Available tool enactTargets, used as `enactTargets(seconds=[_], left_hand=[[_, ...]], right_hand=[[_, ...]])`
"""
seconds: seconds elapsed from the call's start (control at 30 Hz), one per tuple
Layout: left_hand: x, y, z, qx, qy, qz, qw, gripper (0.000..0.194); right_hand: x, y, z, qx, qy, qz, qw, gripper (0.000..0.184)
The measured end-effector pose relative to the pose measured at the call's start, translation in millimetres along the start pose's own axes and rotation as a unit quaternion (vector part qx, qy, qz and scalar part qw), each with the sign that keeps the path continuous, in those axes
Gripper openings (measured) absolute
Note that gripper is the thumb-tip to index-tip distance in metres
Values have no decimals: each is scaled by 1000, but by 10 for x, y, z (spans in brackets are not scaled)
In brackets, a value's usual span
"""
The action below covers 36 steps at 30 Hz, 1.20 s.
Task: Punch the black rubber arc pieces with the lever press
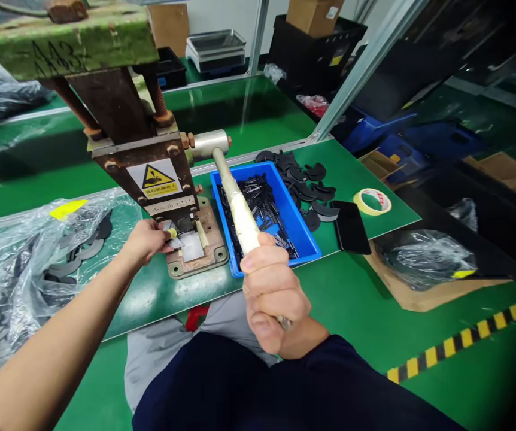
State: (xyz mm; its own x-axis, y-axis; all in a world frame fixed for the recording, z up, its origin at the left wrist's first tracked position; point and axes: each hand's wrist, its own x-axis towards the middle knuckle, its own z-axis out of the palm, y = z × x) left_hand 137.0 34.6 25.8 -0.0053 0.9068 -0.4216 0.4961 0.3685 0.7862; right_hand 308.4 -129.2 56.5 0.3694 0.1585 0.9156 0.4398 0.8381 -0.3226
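Navy top (222,383) and your left forearm (60,341) are closest to the camera. Right hand (276,293): fingers wrapped around the lever (240,212). Left hand (148,239): pinching a thin grey piece (176,243) over the base plate (213,239) of the press (126,120), just beside a pale plate (193,246). Blue bin (296,218) of small black parts (269,212) sits on the counter (143,305), right of the base. Past it you've got dark curved pieces (323,193), phone (352,228), tape roll (386,205). More curved pieces (91,249) lie left, by clear plastic (29,287).
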Motion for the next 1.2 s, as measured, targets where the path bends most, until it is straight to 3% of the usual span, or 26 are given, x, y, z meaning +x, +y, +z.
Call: enactTargets(seconds=[0.27,0.47,0.6,0.7,0.77,0.87,0.93,1.0,1.07,1.2], left_hand=[[-46,-46,-102,-65,-102,26,992,22],[-110,-178,-101,-102,-135,20,985,27],[-91,-368,-262,-86,-89,28,992,23],[-36,-636,-664,-21,-10,71,997,19],[12,-833,-1031,90,65,101,989,23],[105,-1050,-1520,298,155,136,932,32],[180,-1111,-1698,404,159,162,886,36],[253,-1116,-1746,468,138,176,855,38],[317,-1092,-1718,493,129,168,844,38],[403,-1068,-1650,451,135,129,873,38]], right_hand=[[-42,56,-8,-6,-9,-16,1000,16],[-25,49,-13,-30,-9,-6,999,19],[-1,24,12,-39,-1,-10,999,20],[9,22,71,-22,28,-14,999,22],[5,26,106,-5,43,-13,999,23],[-6,32,134,9,50,-6,999,21],[-6,35,143,13,56,-7,998,21],[3,34,150,13,59,-13,998,21],[14,30,155,6,54,-19,998,20],[19,13,147,-2,43,-20,999,15]])
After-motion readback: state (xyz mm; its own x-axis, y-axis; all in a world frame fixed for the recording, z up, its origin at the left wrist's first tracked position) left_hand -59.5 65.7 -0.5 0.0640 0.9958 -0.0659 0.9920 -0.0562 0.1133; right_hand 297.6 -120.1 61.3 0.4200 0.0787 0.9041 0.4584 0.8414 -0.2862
